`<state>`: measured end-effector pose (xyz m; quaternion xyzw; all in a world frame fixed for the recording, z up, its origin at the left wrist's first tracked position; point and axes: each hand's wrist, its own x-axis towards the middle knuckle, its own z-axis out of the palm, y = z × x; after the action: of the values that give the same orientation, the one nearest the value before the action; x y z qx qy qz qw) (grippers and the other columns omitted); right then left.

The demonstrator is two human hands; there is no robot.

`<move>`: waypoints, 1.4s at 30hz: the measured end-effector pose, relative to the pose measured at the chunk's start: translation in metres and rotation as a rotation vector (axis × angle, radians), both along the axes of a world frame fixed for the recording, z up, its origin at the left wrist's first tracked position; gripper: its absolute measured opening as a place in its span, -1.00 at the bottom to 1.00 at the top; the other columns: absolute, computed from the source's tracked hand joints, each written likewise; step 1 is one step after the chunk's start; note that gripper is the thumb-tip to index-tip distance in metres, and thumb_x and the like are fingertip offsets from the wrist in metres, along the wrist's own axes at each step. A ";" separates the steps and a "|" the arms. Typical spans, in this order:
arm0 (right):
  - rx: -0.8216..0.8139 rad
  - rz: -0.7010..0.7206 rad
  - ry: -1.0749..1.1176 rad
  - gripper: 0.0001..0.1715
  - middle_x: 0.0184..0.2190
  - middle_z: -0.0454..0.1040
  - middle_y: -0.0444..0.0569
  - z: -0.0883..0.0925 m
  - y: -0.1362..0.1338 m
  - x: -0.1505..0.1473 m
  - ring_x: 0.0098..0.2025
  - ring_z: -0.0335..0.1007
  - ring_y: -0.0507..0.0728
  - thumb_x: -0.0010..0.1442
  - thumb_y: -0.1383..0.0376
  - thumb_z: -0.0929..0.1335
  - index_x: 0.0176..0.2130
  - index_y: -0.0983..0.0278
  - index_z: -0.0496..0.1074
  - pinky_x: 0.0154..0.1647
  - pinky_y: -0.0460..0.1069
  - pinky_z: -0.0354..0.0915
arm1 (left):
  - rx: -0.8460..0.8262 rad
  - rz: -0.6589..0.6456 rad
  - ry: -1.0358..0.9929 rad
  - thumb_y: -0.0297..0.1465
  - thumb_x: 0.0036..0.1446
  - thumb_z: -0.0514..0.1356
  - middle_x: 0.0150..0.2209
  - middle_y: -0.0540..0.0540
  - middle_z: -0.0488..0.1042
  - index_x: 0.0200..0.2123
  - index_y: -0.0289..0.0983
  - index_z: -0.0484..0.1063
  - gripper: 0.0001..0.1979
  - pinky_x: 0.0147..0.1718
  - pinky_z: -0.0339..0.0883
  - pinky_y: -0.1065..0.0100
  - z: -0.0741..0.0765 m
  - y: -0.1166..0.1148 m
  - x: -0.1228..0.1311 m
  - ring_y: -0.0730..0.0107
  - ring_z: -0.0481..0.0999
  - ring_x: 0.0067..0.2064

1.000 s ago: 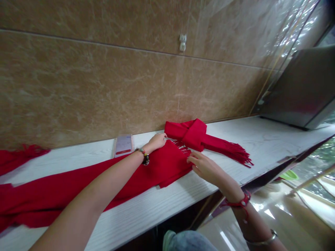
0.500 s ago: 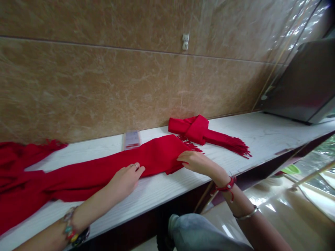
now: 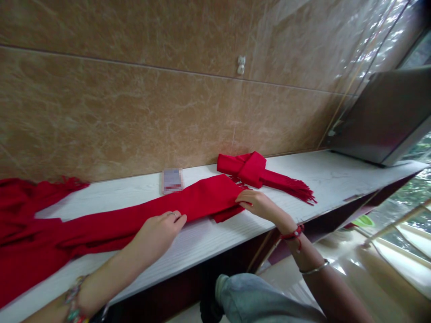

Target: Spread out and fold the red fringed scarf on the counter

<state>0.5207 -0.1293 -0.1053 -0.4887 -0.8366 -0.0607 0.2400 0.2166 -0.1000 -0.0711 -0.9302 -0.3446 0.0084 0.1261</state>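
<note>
Brown marble-look wall tiles back a long white wood-grain tabletop (image 3: pixel 330 179) that runs left to right. A small white fitting (image 3: pixel 241 65) sits on the wall above the middle. At the far right a dark grey box-like appliance (image 3: pixel 380 121) stands on the tabletop.

Your long red scarf (image 3: pixel 134 217) lies stretched along the tabletop, its left part bunched in a heap at the left edge, its right end folded over near the middle. Fringe (image 3: pixel 239 183) shows at that folded end.

Your left hand (image 3: pixel 158 231) lies flat, palm down, fingers extended and together, fingertips resting on the near edge of the scarf. It grips nothing; it presses on the cloth. A ring shows on one finger, a beaded bracelet (image 3: pixel 72 303) on that wrist.

Your right hand (image 3: pixel 257 204) rests on the folded right end of the scarf, fingers mostly straight, the fingertips touching the cloth at the fold. Whether the thumb pinches a layer underneath, you cannot tell. A red cord bracelet (image 3: pixel 292 234) and a thin metal bangle (image 3: pixel 314 268) sit on that arm.

Just beyond the folded end, against the wall, lies a second red scarf (image 3: pixel 252 168), already folded and knotted, its tassels fanning right. A small card (image 3: pixel 172 180) leans at the wall, just behind the long scarf.

Below the near edge: your knee in pale denim (image 3: pixel 242 300).
</note>
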 end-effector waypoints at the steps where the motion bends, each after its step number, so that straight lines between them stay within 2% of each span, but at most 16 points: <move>1: -0.033 0.003 -0.034 -0.76 -0.34 0.48 0.01 -0.001 0.000 0.001 -0.26 0.37 0.08 0.13 0.46 0.21 -0.33 0.31 0.45 -0.20 -0.03 0.28 | -0.009 -0.009 0.033 -0.70 0.00 -0.07 -0.11 -0.21 0.44 -0.06 -0.28 0.34 -0.54 -0.22 0.37 0.29 -0.006 -0.005 0.002 0.25 0.45 -0.12; 4: -0.126 -0.009 -0.088 -0.78 -0.34 0.48 0.01 -0.001 -0.003 0.001 -0.28 0.37 0.09 0.07 0.48 0.25 -0.35 0.31 0.46 -0.22 -0.03 0.28 | -0.039 0.012 0.107 -0.75 -0.04 -0.10 -0.04 -0.25 0.40 -0.03 -0.32 0.32 -0.48 -0.19 0.37 0.26 -0.022 -0.012 0.006 0.23 0.42 -0.06; 6: -0.155 -0.004 -0.065 -0.81 -0.34 0.48 -0.01 0.001 -0.005 0.001 -0.29 0.37 0.08 0.06 0.45 0.27 -0.33 0.31 0.46 -0.22 -0.04 0.28 | -0.070 0.018 0.123 -0.74 -0.03 -0.10 -0.04 -0.24 0.39 -0.04 -0.32 0.33 -0.49 -0.16 0.35 0.26 -0.024 -0.009 0.005 0.23 0.42 -0.06; 8: -0.149 0.018 -0.030 -0.82 -0.33 0.49 -0.02 0.006 -0.004 0.000 -0.28 0.37 0.07 0.11 0.39 0.26 -0.33 0.30 0.46 -0.21 -0.04 0.28 | -0.132 -0.010 0.111 -0.69 0.02 -0.08 -0.08 -0.20 0.42 -0.07 -0.30 0.36 -0.56 -0.16 0.34 0.28 -0.018 -0.003 0.002 0.25 0.43 -0.09; 11: -0.066 -0.005 0.031 -0.74 -0.25 0.48 0.02 0.016 0.010 -0.007 -0.19 0.36 0.09 0.19 0.31 0.21 -0.25 0.33 0.44 -0.12 -0.01 0.27 | -0.222 -0.073 0.041 -0.49 0.16 -0.06 -0.11 -0.18 0.43 -0.12 -0.29 0.40 -0.70 -0.14 0.31 0.27 -0.004 0.012 0.007 0.25 0.43 -0.09; 14: -0.009 -0.076 0.028 -0.62 -0.08 0.40 0.11 0.019 0.042 -0.022 -0.02 0.29 0.14 0.23 0.24 0.17 -0.04 0.39 0.33 0.01 0.04 0.20 | -0.168 -0.095 -0.086 -0.36 0.22 -0.14 -0.02 -0.21 0.37 -0.05 -0.34 0.34 -0.63 -0.01 0.19 0.25 -0.001 0.034 0.030 0.23 0.35 0.00; 16: -0.013 -0.084 -0.006 -0.56 0.01 0.33 0.13 0.013 0.067 -0.031 0.07 0.20 0.17 0.23 0.23 0.17 0.04 0.38 0.26 0.07 0.08 0.14 | -0.113 -0.069 -0.175 -0.36 0.23 -0.16 0.11 -0.25 0.23 0.05 -0.39 0.23 -0.59 0.05 0.11 0.25 -0.009 0.051 0.051 0.23 0.24 0.09; 18: -0.055 -0.118 -0.088 -0.55 0.07 0.26 0.13 -0.001 0.087 -0.037 0.13 0.11 0.19 0.24 0.23 0.15 0.08 0.34 0.22 0.10 0.15 0.09 | -0.088 -0.009 -0.253 -0.29 0.22 -0.15 0.20 -0.28 0.06 0.13 -0.45 0.09 -0.51 0.11 -0.01 0.21 -0.024 0.065 0.069 0.17 0.01 0.21; 19: -0.096 -0.148 -0.145 -0.54 0.09 0.24 0.13 -0.009 0.094 -0.038 0.15 0.08 0.20 0.24 0.22 0.14 0.09 0.32 0.20 0.10 0.17 0.08 | -0.102 0.045 -0.272 -0.23 0.22 -0.15 0.22 -0.27 -0.02 0.16 -0.44 0.02 -0.47 0.13 -0.05 0.15 -0.033 0.070 0.075 0.14 -0.08 0.24; 21: -0.162 -0.210 -0.237 -0.51 0.13 0.18 0.12 -0.025 0.102 -0.036 0.18 0.02 0.20 0.26 0.20 0.11 0.13 0.32 0.14 0.10 0.20 0.06 | -0.165 0.100 -0.260 -0.16 0.21 -0.19 0.25 -0.23 -0.10 0.20 -0.42 -0.06 -0.40 0.14 -0.11 0.10 -0.049 0.077 0.081 0.14 -0.15 0.25; 24: -0.149 -0.272 -0.288 -0.47 0.17 0.10 0.11 -0.040 0.101 -0.031 0.21 -0.07 0.19 0.27 0.18 0.08 0.17 0.32 0.08 0.12 0.20 0.01 | -0.247 0.112 -0.215 -0.09 0.19 -0.23 0.25 -0.22 -0.14 0.21 -0.41 -0.11 -0.35 0.15 -0.15 0.11 -0.061 0.080 0.078 0.17 -0.15 0.25; 27: -0.112 -0.317 -0.294 -0.45 0.17 0.10 0.13 -0.044 0.091 -0.033 0.22 -0.08 0.20 0.27 0.15 0.06 0.17 0.34 0.08 0.13 0.19 -0.01 | -0.276 0.089 -0.200 -0.07 0.17 -0.22 0.26 -0.22 -0.16 0.22 -0.39 -0.12 -0.33 0.16 -0.19 0.14 -0.062 0.078 0.067 0.18 -0.17 0.26; 32: -0.075 -0.334 -0.294 -0.42 0.16 0.12 0.14 -0.046 0.073 -0.054 0.21 -0.06 0.20 0.27 0.12 0.05 0.17 0.33 0.08 0.12 0.18 0.00 | -0.273 0.049 -0.202 -0.04 0.14 -0.20 0.25 -0.20 -0.14 0.22 -0.36 -0.09 -0.31 0.16 -0.21 0.14 -0.062 0.066 0.039 0.18 -0.15 0.25; 38: -0.081 -0.387 -0.312 -0.38 0.15 0.12 0.18 -0.038 0.069 -0.069 0.21 -0.08 0.24 0.25 0.05 0.05 0.16 0.34 0.10 0.11 0.20 0.00 | -0.275 0.092 -0.193 -0.02 0.12 -0.17 0.26 -0.20 -0.15 0.22 -0.35 -0.09 -0.29 0.16 -0.21 0.14 -0.060 0.055 0.014 0.18 -0.20 0.26; 42: -0.219 -0.462 -0.341 -0.42 0.17 0.09 0.16 -0.032 0.077 -0.056 0.21 -0.08 0.27 0.26 0.08 0.04 0.15 0.30 0.13 0.08 0.28 0.03 | -0.319 0.097 -0.169 0.00 0.12 -0.17 0.26 -0.18 -0.18 0.23 -0.26 -0.13 -0.30 0.15 -0.20 0.09 -0.054 0.055 0.014 0.14 -0.20 0.26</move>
<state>0.4651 -0.0524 -0.1370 -0.6718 -0.7330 -0.1040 0.0220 0.2301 -0.0453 -0.1249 -0.9181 -0.3927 -0.0094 -0.0528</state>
